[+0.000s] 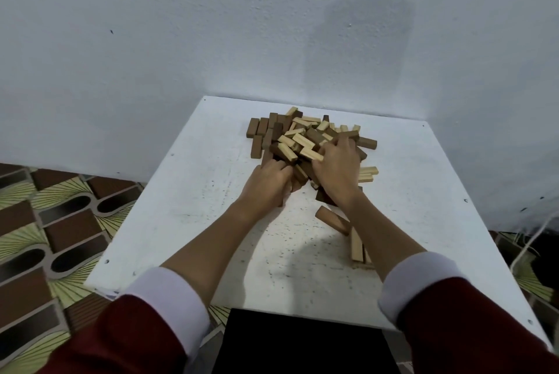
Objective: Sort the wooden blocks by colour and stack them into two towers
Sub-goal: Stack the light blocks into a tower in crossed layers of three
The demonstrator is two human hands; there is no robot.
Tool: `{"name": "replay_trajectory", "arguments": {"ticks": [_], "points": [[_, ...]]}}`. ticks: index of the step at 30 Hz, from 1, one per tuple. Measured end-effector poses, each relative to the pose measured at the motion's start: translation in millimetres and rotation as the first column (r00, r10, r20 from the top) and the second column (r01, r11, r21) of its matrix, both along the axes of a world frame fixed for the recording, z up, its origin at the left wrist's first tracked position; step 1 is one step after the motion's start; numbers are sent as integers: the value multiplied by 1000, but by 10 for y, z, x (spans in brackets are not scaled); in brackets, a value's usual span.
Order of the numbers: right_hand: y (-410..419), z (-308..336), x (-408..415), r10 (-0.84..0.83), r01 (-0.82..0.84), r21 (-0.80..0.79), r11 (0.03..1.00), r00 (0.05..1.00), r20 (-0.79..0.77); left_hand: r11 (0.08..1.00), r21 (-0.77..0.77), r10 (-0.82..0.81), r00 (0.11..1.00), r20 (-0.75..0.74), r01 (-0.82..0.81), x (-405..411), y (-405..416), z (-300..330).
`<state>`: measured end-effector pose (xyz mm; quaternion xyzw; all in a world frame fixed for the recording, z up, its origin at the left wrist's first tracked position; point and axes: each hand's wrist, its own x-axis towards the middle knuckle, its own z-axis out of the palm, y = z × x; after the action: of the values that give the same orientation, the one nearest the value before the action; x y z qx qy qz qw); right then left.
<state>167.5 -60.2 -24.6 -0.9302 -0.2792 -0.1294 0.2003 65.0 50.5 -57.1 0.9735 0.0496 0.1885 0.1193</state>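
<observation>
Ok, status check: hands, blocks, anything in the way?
Left hand and right hand both digging into mixed pile of dark and light wooden blocks. No towers yet. Loose dark brown block near right forearm.

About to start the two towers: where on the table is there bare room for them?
Bare table lies left of the left hand and block pile, out to the left edge, and between the forearms near the front edge. The back centre is crowded; loose blocks lie by the right forearm.
</observation>
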Motion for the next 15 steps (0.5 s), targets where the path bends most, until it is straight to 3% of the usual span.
{"name": "replay_trajectory", "arguments": {"ticks": [3,6,10,15], "points": [[-114,72,-65,-13,28,176,984,996,-86,968,-241,81,995,53,-66,-60,-70,43],[-232,120,-326,25,17,246,969,986,-167,901,-427,128,987,93,-77,-215,-195,74],[-352,50,-809,61,-34,114,993,969,-239,864,-479,199,979,34,-159,-513,-431,-28],[-410,-194,-1185,-25,-3,-107,994,964,-264,851,-396,353,934,-54,-345,-763,-581,-166]]}}
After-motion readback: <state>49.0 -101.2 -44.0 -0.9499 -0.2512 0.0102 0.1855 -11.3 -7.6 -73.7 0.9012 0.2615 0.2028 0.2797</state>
